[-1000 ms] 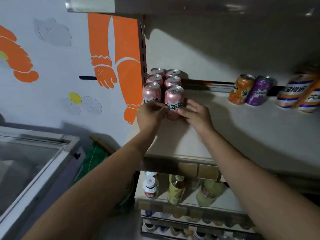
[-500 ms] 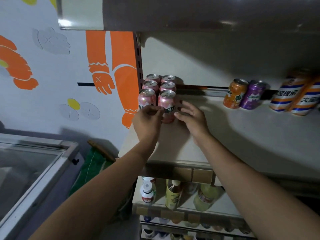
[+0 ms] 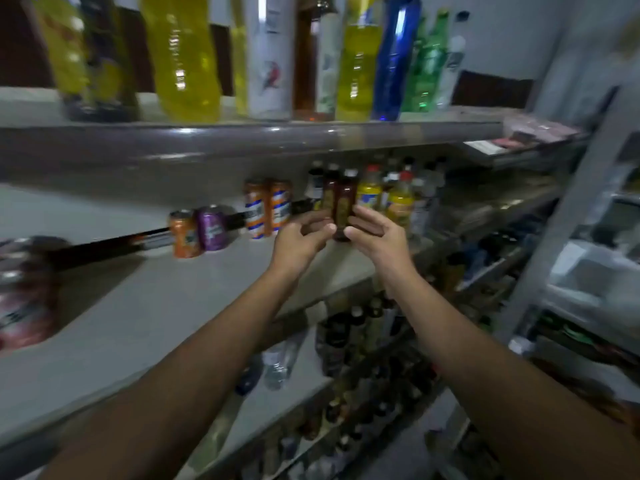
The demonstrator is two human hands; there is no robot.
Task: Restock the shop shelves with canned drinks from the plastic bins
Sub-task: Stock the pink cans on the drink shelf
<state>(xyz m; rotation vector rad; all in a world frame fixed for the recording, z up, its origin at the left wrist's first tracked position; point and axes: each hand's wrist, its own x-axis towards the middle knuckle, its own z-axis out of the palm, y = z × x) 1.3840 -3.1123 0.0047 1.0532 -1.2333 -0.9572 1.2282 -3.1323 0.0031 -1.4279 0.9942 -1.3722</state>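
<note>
Pink cans [image 3: 24,292] stand at left of shelf [image 3: 173,306]; bare space suggests more to stock. Left hand [image 3: 298,239] half-curled, right hand [image 3: 379,237] flat, flank dark bottle [image 3: 343,206]; hold unclear.

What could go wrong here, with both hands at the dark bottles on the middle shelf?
1. The dark bottles are tall, narrow and tightly packed; the left hand or right hand could knock one into the yellow bottles.
2. The view is blurred, so whether either hand grips a bottle is unclear; a loose hold might let it drop onto the shelf.
</note>
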